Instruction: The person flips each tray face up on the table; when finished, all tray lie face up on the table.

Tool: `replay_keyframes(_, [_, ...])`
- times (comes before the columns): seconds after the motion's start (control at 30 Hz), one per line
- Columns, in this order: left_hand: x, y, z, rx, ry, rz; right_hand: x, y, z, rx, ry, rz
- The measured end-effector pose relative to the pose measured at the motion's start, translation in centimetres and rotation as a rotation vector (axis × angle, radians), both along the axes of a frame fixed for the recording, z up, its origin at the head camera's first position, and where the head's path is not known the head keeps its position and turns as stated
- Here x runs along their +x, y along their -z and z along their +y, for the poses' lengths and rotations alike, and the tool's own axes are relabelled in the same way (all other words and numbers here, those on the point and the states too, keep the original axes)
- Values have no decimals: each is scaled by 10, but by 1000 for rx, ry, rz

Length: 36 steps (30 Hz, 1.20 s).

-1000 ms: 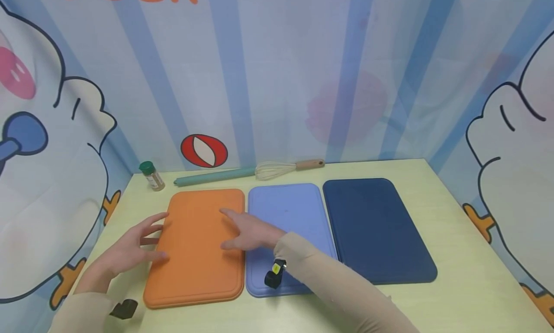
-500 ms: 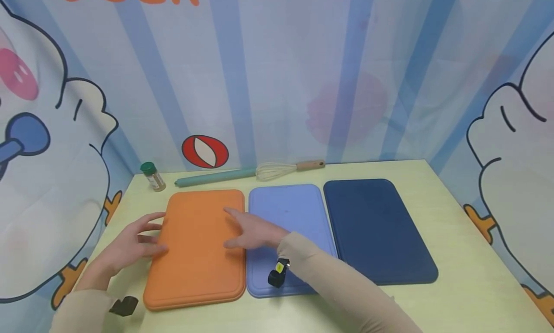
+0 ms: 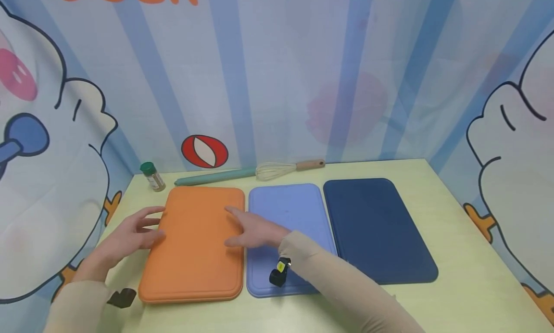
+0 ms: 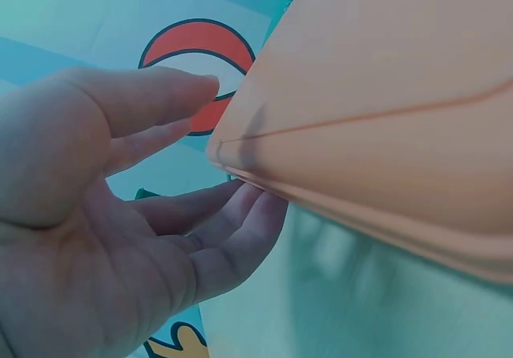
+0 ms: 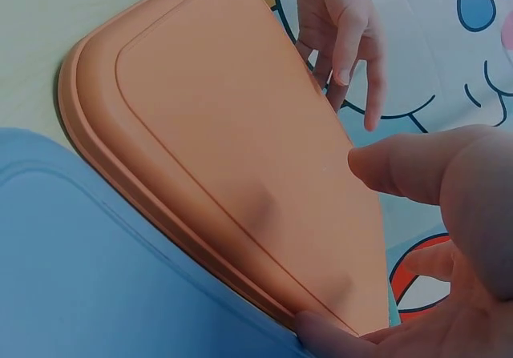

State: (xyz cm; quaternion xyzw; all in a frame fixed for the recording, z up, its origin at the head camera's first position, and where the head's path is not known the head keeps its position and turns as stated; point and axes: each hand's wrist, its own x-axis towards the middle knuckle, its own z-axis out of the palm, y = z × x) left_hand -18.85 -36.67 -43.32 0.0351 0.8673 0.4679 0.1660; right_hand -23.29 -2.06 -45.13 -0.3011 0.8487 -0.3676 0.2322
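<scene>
A flat orange board (image 3: 195, 270) with rounded corners and a grooved border lies at the left. Its left side tilts up off the table, a shadow showing below it. The left hand (image 3: 127, 239) is at that raised edge; the left wrist view shows its fingertips (image 4: 268, 206) under the rim, while its thumb stands apart from the board. At the opposite edge is the right hand (image 3: 257, 229), thumb and fingers spread over the orange surface. In the right wrist view its lower fingertip (image 5: 317, 330) meets the rim beside the light blue board (image 5: 120, 278).
A light blue board (image 3: 281, 203) and a navy board (image 3: 376, 227) lie side by side to the right. Along the back are a teal stick (image 3: 212, 177), a whisk (image 3: 309, 165) and a green-capped spice jar (image 3: 152, 176). A printed cloth backdrop (image 3: 281, 73) rises behind.
The left hand has moved slightly upward, and the orange board's left side has risen a little with it. The right hand has barely shifted.
</scene>
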Motion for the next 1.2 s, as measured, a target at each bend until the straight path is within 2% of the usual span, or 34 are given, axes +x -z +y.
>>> replay_keyframes(0.23, [0, 0, -1, 45, 13, 29, 0, -4, -2, 22, -12, 51])
replay_keyframes(0.47, [0, -6, -3, 51, 24, 79, 7, -9, -9, 49, -10, 172])
replay_keyframes(0.63, [2, -14, -1, 29, 30, 106, 15, -17, -15, -42, -21, 261])
replay_keyframes(0.73, [2, -17, 0, 24, 27, 117, 19, -25, -20, -116, -39, 236])
replay_keyframes(0.83, [2, -21, 2, 25, 21, 127, 24, -32, -24, -143, -59, 185])
replay_keyframes(0.97, [2, -26, 4, 28, 23, 158, 28, -39, -31, -115, -88, 166])
replay_keyframes(1.2, [2, -34, 7, 48, 34, 199, 34, -53, -42, -77, -135, 204])
